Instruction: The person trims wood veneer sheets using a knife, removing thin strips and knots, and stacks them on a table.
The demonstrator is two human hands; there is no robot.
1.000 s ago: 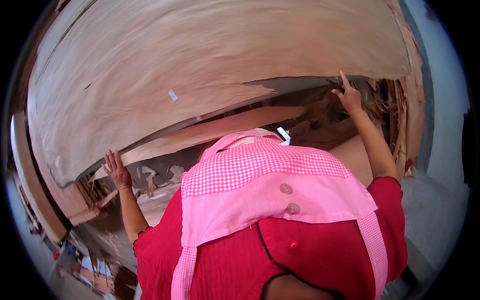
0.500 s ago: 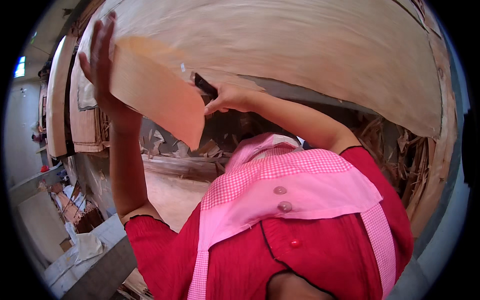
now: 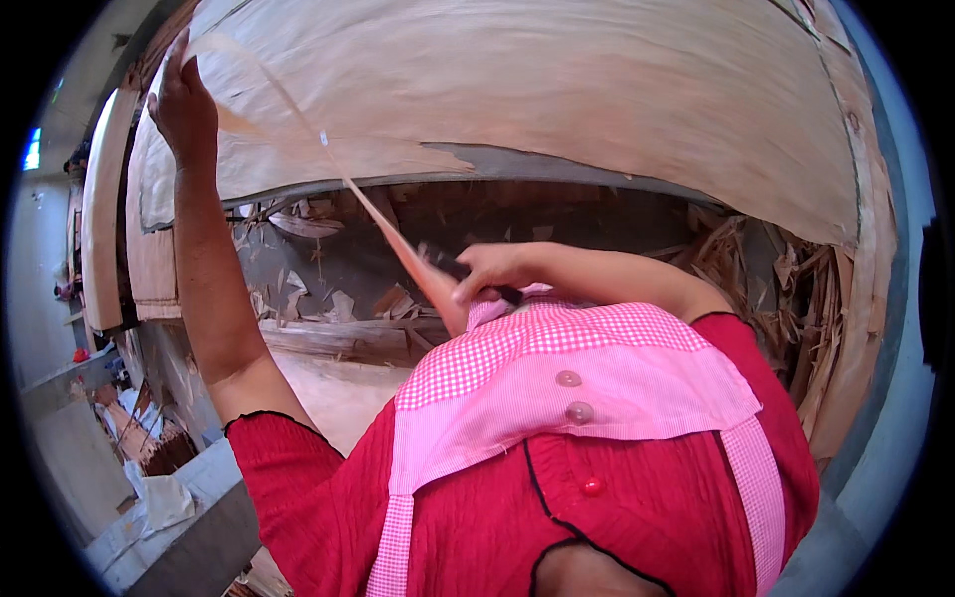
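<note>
My left hand [image 3: 184, 104] is raised at the upper left, gripping the top of a thin, pale veneer strip [image 3: 373, 209]. The strip runs diagonally down to my right hand [image 3: 497, 269], which is closed on a dark-handled tool [image 3: 448, 261] just above my pink checked apron [image 3: 567, 338]; the strip's lower end is beside that tool, and I cannot tell whether my fingers pinch it too. Behind both hands lies a large veneer sheet [image 3: 617, 90] with a ragged near edge. The tool's working end is blurred.
Torn veneer scraps [image 3: 328, 303] lie on a dark grey surface below the sheet, with more crumpled pieces [image 3: 806, 298] at the right. A pale board stack [image 3: 104, 209] stands at the left. A grey ledge [image 3: 189, 517] with clutter sits at the lower left.
Both hands left the sheet's edge: the left rose to the upper left, and the right moved left, then down toward my apron. The lifted strip has turned nearly edge-on.
</note>
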